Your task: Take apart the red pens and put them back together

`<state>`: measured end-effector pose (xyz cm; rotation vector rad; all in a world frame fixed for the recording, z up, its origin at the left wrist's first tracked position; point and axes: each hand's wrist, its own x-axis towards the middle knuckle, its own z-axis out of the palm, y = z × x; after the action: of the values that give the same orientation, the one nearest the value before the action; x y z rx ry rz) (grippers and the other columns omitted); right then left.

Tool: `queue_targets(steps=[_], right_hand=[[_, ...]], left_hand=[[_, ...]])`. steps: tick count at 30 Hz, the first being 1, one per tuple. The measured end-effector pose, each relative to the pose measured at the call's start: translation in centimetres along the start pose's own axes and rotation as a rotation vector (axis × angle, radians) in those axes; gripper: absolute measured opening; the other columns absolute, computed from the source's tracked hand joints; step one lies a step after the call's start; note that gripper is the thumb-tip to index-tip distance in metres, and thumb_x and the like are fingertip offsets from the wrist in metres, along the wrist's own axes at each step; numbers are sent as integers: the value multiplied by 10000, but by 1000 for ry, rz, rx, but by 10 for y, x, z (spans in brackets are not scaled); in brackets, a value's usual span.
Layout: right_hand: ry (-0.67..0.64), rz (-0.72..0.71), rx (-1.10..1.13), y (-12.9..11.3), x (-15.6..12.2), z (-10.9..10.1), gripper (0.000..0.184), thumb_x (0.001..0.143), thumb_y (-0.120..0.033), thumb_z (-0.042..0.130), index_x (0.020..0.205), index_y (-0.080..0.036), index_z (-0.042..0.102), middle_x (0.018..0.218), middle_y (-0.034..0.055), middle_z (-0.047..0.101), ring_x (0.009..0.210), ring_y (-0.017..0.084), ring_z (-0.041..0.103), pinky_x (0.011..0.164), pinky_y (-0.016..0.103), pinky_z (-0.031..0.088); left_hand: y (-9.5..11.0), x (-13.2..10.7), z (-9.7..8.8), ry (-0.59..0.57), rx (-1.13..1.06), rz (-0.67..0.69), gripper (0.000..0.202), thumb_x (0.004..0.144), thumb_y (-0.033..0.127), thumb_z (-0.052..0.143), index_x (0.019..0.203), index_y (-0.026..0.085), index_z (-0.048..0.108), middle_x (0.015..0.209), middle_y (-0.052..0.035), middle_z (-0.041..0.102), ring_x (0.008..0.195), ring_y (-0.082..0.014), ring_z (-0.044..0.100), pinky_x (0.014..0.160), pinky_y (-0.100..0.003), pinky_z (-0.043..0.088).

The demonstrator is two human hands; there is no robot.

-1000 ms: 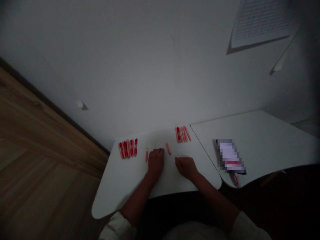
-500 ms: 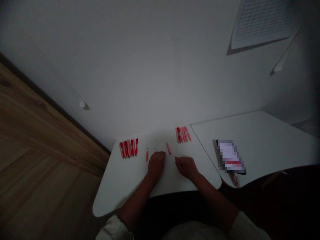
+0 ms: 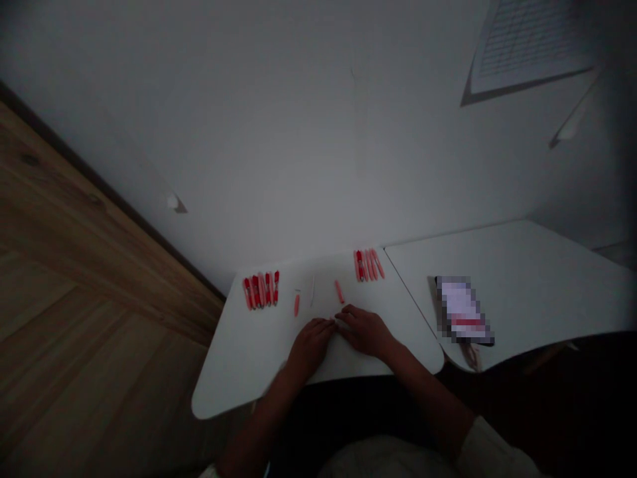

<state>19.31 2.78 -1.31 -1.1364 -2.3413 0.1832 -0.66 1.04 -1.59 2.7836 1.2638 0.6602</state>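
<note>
My left hand point(image 3: 311, 342) and my right hand point(image 3: 365, 330) meet fingertip to fingertip low on a small white table point(image 3: 233, 372). Their fingers are curled and pinched together over something too small to make out. Just beyond them lie a loose red pen part point(image 3: 296, 305), a thin white piece point(image 3: 312, 289) and another red piece point(image 3: 339, 291). A row of several red pens point(image 3: 260, 290) lies at the far left of the table. A second row of red and pink pens point(image 3: 368, 264) lies at the far right corner.
A second white table point(image 3: 527, 279) adjoins on the right with a blurred card-like object point(image 3: 464, 311) on it. A white wall rises behind both tables. Wooden flooring point(image 3: 74, 299) runs along the left. A paper sheet point(image 3: 532, 43) hangs on the wall at top right.
My left hand has drawn back from the thin white piece toward me. My right hand has slid left, so the two now touch at the fingertips. The view has shifted a little.
</note>
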Motion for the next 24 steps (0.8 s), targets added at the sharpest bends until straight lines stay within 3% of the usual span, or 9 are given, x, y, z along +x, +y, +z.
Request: queue_targets(steps=[7, 15, 24], right_hand=[[-18, -14, -41, 2, 2, 4, 190, 919, -322, 470, 1000, -234, 619, 1014, 39, 617, 800, 124, 606, 688, 222, 442], [-33, 2, -80, 2, 4, 8, 168, 928, -287, 459, 939, -227, 615, 991, 27, 621, 768, 122, 606, 647, 223, 425], [17, 91, 163, 9, 3, 12, 137, 914, -266, 479, 951, -210, 599, 902, 28, 656, 819, 133, 621, 728, 237, 458]], left_hand=[[-2, -1, 3, 29, -60, -8, 392, 841, 49, 435, 1173, 196, 585, 1120, -73, 645, 1040, -189, 572, 921, -388, 500], [1, -2, 1, 60, -106, -209, 320, 884, 105, 403, 1147, 194, 563, 1144, -75, 600, 1067, -163, 556, 945, -340, 471], [-6, -1, -7, 188, -254, -391, 223, 879, 194, 464, 1079, 195, 562, 987, -44, 630, 886, -134, 615, 853, -289, 499]])
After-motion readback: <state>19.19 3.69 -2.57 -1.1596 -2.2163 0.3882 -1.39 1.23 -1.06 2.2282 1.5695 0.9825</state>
